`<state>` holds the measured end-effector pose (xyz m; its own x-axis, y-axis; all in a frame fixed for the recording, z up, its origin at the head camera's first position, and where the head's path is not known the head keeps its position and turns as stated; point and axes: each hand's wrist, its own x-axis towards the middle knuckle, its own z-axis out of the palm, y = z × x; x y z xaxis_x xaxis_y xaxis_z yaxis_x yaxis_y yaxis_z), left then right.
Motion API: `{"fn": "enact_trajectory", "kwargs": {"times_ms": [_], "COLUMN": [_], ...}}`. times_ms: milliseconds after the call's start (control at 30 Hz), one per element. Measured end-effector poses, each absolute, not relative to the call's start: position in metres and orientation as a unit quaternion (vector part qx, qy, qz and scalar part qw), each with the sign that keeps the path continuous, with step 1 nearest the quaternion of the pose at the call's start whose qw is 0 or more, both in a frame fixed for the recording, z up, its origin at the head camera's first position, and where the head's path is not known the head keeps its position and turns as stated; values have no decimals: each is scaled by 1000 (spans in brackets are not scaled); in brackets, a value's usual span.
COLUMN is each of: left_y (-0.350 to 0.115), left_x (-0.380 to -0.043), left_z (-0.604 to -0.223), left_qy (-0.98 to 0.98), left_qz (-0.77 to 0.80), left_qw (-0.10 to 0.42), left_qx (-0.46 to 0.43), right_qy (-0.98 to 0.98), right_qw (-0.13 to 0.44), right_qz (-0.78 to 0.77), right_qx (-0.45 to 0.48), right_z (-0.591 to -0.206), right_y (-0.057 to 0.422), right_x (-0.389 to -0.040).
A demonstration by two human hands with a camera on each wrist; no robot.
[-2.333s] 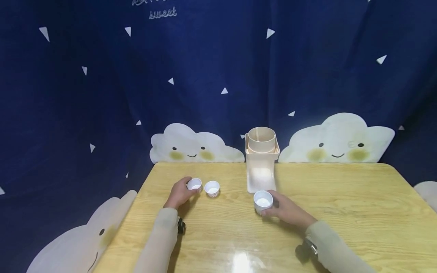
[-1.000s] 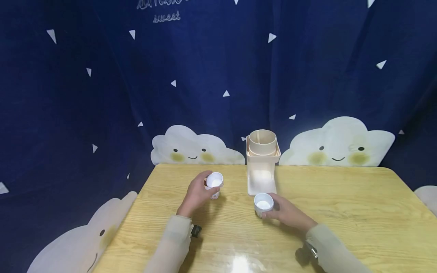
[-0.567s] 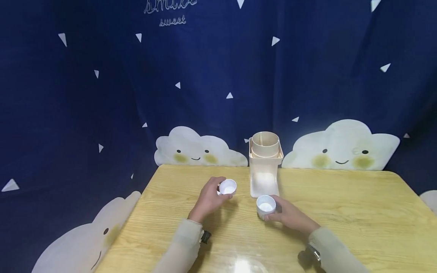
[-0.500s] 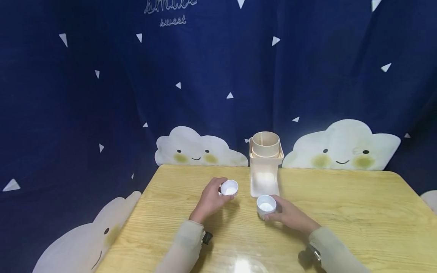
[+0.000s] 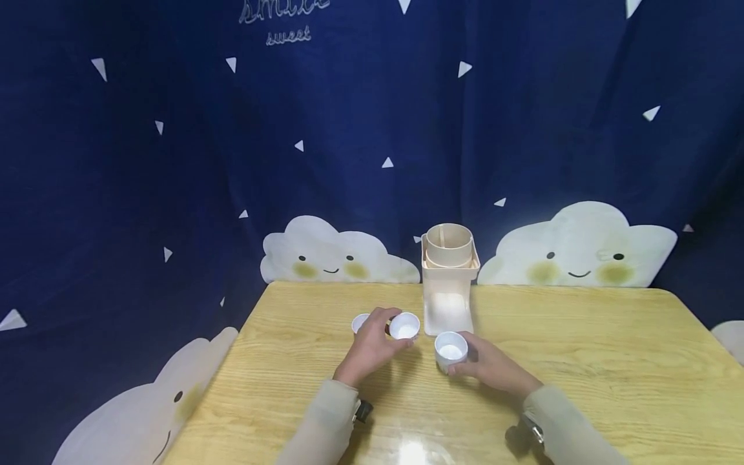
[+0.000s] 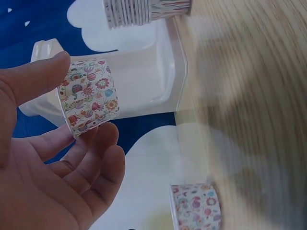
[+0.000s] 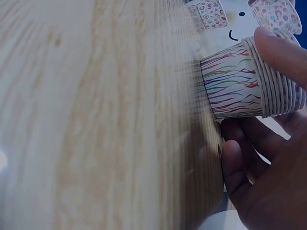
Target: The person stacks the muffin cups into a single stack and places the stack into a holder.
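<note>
My left hand [image 5: 372, 347] pinches a small paper baking cup [image 6: 91, 98] with a flower print, between thumb and fingers, raised off the table. My right hand [image 5: 494, 367] grips a nested stack of paper baking cups [image 7: 235, 84], whose lowest one has coloured wavy stripes. The stack stands on or just above the table, to the right of the left hand's cup. Another flower-printed baking cup [image 6: 196, 206] sits on the table beyond my left hand, partly hidden by it in the head view.
A beige plastic holder [image 5: 446, 300] with a round tube [image 5: 449, 245] on top stands at the back of the wooden table [image 5: 581, 361], just behind the stack. A dark blue curtain [image 5: 349, 97] with clouds hangs behind the table.
My left hand has picked up the leftmost cup and carried it right, past the other single cup, towards the stack. My right hand has stayed in place with the stack.
</note>
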<state>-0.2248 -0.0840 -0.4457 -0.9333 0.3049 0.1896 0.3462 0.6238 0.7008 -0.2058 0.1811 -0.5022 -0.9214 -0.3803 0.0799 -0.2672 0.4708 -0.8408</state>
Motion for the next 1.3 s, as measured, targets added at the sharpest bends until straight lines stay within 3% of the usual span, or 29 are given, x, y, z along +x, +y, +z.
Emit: {"fn": "enact_trajectory", "kwargs": {"times_ms": [833,1300], "left_y": [-45,-31], "left_x": [-227,-235], "left_z": [-434,-429], "left_qy": [-906,-910], "left_qz": [-334,-272], "left_qw": [27,-3], "left_qx": [-260,-313], "right_qy": [853,857], "right_qw": [58,67], "right_qz": [-481,-477], "right_qx": [-196,-185], "right_z": [-501,-506], "right_y": [182,182], "right_x": [-207,-207]}}
